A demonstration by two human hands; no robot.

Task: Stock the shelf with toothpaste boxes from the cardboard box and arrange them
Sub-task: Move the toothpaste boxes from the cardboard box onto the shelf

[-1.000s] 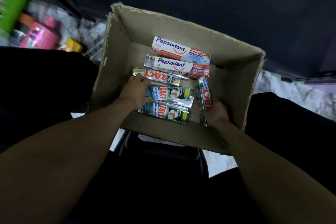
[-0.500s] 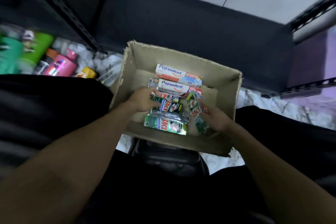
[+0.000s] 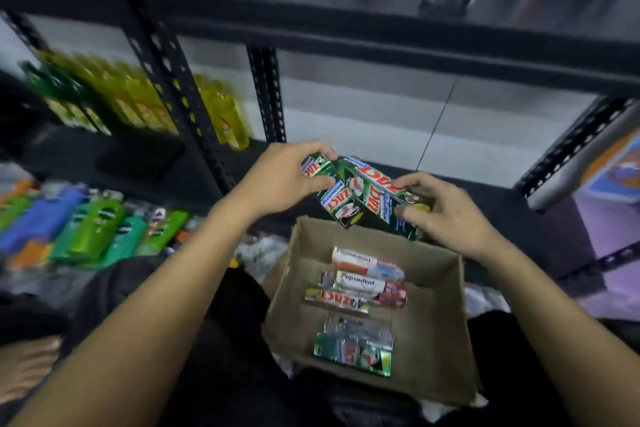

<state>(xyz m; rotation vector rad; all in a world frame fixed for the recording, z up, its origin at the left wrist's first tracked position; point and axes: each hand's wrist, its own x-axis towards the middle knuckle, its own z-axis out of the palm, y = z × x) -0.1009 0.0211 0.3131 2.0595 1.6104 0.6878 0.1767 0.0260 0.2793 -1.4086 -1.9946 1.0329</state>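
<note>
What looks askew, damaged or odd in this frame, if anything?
The green Zact toothpaste boxes gripped between the left hand and right hand are fanned at different angles, not squared into a stack. The brown cardboard box has a worn, uneven rim with no flaps. Nothing looks spilled.

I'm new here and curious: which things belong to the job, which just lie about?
Job: green toothpaste boxes, left hand, right hand, cardboard box, Pepsodent boxes inside, black shelf.
Lying about: yellow bottles, green and blue bottles.
</note>
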